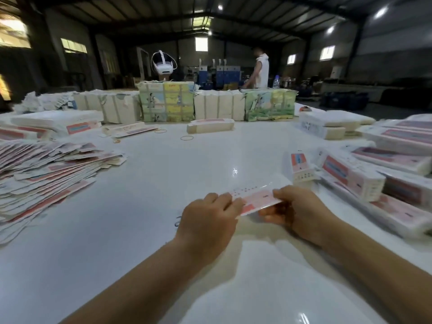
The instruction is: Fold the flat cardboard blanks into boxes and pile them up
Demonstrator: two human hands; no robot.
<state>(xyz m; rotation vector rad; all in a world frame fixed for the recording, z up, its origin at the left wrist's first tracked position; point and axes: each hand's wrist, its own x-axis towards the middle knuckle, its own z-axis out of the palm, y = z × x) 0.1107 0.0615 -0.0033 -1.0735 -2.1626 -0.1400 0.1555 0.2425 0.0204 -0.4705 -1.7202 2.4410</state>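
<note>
- A white tabletop (145, 206) fills the room's near side, its far edge lined with strapped bundles (167, 101) of printed card.
- A fanned heap of flat blanks (46, 169) lies along the left edge.
- Piled folded boxes (364, 176) crowd the right edge.
- One blank (256, 196) is held just above the tabletop, toward the near edge, between both hands.
- The left hand (208, 220) pinches its left end, fingers curled.
- The right hand (301, 213) grips its right end, thumb underneath.
- Rubber bands (187, 137) lie toward the far edge.

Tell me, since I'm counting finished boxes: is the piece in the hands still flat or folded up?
Still flat: the cardboard blank shows as one thin sheet, pinched between the left hand and right hand.
</note>
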